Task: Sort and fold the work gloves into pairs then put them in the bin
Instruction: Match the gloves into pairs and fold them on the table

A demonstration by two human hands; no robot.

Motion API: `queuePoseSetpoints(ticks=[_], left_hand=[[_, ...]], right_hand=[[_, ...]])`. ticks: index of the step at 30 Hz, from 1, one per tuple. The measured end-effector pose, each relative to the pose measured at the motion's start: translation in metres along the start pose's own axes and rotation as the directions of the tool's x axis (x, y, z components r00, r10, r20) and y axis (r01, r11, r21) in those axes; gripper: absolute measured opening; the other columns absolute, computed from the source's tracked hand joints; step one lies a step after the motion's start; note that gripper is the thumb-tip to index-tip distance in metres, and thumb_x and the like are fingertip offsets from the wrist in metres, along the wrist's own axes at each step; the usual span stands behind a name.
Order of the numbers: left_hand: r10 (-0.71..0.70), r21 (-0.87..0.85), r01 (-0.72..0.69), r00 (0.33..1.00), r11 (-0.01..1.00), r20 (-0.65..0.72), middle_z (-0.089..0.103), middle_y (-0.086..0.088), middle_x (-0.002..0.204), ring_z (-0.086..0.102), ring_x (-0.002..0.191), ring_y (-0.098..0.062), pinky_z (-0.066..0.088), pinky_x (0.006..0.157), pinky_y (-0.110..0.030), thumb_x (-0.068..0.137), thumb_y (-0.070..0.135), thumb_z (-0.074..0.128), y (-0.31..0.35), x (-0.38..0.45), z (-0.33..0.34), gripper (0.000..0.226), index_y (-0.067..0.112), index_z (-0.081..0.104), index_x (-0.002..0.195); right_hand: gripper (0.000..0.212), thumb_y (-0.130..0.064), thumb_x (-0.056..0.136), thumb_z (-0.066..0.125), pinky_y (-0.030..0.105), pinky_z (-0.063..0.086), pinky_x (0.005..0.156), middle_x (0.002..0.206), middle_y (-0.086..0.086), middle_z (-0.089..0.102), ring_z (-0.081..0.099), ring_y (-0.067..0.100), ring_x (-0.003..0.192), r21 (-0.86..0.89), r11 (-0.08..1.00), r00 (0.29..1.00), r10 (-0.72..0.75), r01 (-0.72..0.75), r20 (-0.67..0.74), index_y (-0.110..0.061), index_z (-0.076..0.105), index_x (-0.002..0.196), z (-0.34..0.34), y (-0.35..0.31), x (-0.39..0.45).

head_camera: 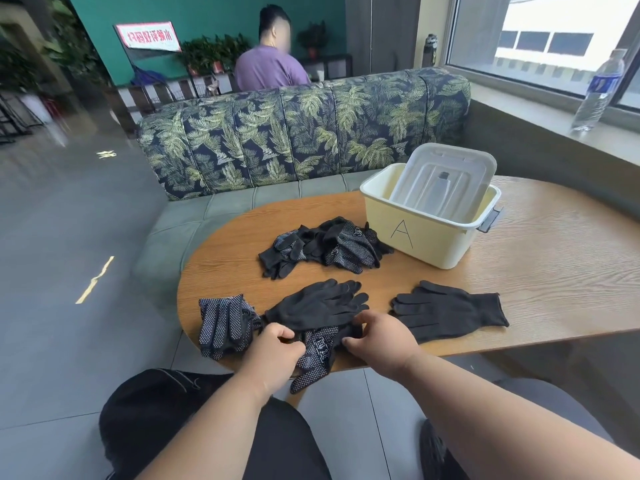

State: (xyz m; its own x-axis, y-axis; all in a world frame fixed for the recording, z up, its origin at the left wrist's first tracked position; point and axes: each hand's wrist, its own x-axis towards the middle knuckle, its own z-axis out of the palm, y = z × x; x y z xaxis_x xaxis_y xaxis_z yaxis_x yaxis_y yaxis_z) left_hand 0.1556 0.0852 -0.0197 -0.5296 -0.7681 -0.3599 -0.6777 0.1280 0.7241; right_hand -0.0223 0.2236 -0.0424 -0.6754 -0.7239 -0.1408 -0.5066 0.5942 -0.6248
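Wooden tabletop (554,271) carries loose black gloves. Both hands pinch the dotted glove (317,355) at its near edge: left hand (273,351), right hand (381,337). Soft, light and limp, it likely handles best by the cuff. Bin (426,237) stands far right.

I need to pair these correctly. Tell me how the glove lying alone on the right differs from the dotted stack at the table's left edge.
The lone glove is plain black knit; the dotted stack shows white dots. The lone glove lies flat and single with fingers pointing left; the stack is several layers with fingers pointing toward the near edge. Both are black and untouched by either hand.
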Motion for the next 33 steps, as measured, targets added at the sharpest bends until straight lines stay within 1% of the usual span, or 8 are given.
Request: queuePoseSetpoints(ticks=[6, 11, 16, 18, 21, 26, 29, 33], left_hand=[[0.112, 0.137, -0.101, 0.991, 0.985, -0.077, 0.051, 0.006, 0.125, 0.058, 0.107, -0.013, 0.049, 0.097, -0.036, 0.088, 0.039, 0.063, 0.000, -0.001, 0.009, 0.051, 0.040, 0.052, 0.137], [0.117, 0.161, -0.112, 0.993, 0.981, -0.016, 0.039, 0.000, 0.149, 0.043, 0.136, -0.023, 0.039, 0.113, -0.044, 0.084, 0.050, 0.057, 0.003, 0.005, 0.011, 0.073, 0.046, 0.035, 0.153], [0.144, 0.134, -0.138, 0.989, 0.981, -0.036, 0.035, -0.001, 0.153, 0.041, 0.138, -0.025, 0.035, 0.115, -0.043, 0.090, 0.049, 0.056, 0.002, 0.009, 0.013, 0.068, 0.039, 0.036, 0.154], [0.183, 0.163, -0.169, 0.980, 0.972, -0.076, 0.038, 0.001, 0.151, 0.045, 0.134, -0.021, 0.040, 0.111, -0.040, 0.092, 0.045, 0.056, 0.001, 0.008, 0.013, 0.062, 0.037, 0.041, 0.151], [0.234, 0.204, -0.202, 0.961, 0.958, -0.145, 0.043, 0.006, 0.143, 0.051, 0.125, -0.017, 0.046, 0.105, -0.038, 0.091, 0.042, 0.057, 0.001, 0.004, 0.012, 0.055, 0.038, 0.047, 0.146], [0.376, 0.337, -0.279, 0.887, 0.899, -0.268, 0.048, 0.010, 0.134, 0.048, 0.123, -0.018, 0.045, 0.103, -0.034, 0.090, 0.040, 0.058, 0.006, -0.004, 0.017, 0.045, 0.039, 0.056, 0.136], [0.454, 0.393, -0.375, 0.882, 0.840, -0.129, 0.057, 0.012, 0.128, 0.046, 0.125, -0.017, 0.041, 0.106, -0.033, 0.093, 0.038, 0.057, 0.006, -0.007, 0.026, 0.039, 0.038, 0.064, 0.132], [0.406, 0.469, -0.388, 0.911, 0.793, 0.067, 0.050, 0.007, 0.148, 0.038, 0.139, -0.021, 0.033, 0.116, -0.034, 0.099, 0.033, 0.051, 0.005, 0.001, 0.029, 0.052, 0.029, 0.051, 0.150]], right_hand=[[0.017, -0.043, 0.082, 0.069, 0.027, 0.045, 0.060, 0.077, -0.009, 0.066, 0.060, 0.013, 0.072, -0.008, 1.000, 1.000, -0.012, 0.013, 0.024, -0.030, 0.059, 0.078, -0.001, -0.001, -0.004], [0.020, -0.017, 0.079, 0.068, 0.026, 0.037, 0.054, 0.059, -0.007, 0.053, 0.044, 0.015, 0.058, 0.495, 0.868, 0.992, -0.015, -0.048, 0.124, -0.022, 0.050, 0.071, -0.010, 0.006, -0.013], [0.024, 0.000, 0.079, 0.060, 0.034, 0.042, 0.064, 0.065, 0.003, 0.047, 0.044, 0.020, 0.066, 0.713, 0.689, 0.982, -0.013, -0.128, 0.188, -0.019, 0.049, 0.070, -0.020, 0.014, -0.020], [0.022, 0.001, 0.078, 0.057, 0.038, 0.045, 0.062, 0.071, 0.007, 0.049, 0.050, 0.022, 0.066, 0.771, 0.621, 0.983, -0.002, -0.142, 0.183, -0.019, 0.050, 0.074, -0.026, 0.014, -0.022], [0.029, 0.010, 0.084, 0.049, 0.029, 0.037, 0.053, 0.074, 0.003, 0.052, 0.048, 0.014, 0.059, 0.778, 0.619, 0.991, 0.010, -0.109, 0.131, -0.018, 0.055, 0.089, -0.040, 0.007, -0.022], [0.058, 0.001, 0.065, 0.049, 0.036, 0.040, 0.070, 0.092, 0.007, 0.064, 0.055, 0.028, 0.084, 0.843, 0.527, 0.980, -0.083, -0.109, 0.179, -0.031, 0.070, 0.107, -0.062, -0.007, -0.018], [0.070, 0.005, 0.062, 0.048, 0.046, 0.040, 0.087, 0.101, 0.011, 0.066, 0.057, 0.033, 0.094, 0.876, 0.468, 0.970, -0.134, -0.118, 0.203, -0.030, 0.069, 0.120, -0.069, -0.015, -0.016], [0.075, 0.007, 0.059, 0.045, 0.038, 0.047, 0.079, 0.101, 0.010, 0.068, 0.058, 0.032, 0.094, 0.919, 0.371, 0.970, -0.140, -0.133, 0.197, -0.022, 0.067, 0.125, -0.072, -0.027, -0.022]])
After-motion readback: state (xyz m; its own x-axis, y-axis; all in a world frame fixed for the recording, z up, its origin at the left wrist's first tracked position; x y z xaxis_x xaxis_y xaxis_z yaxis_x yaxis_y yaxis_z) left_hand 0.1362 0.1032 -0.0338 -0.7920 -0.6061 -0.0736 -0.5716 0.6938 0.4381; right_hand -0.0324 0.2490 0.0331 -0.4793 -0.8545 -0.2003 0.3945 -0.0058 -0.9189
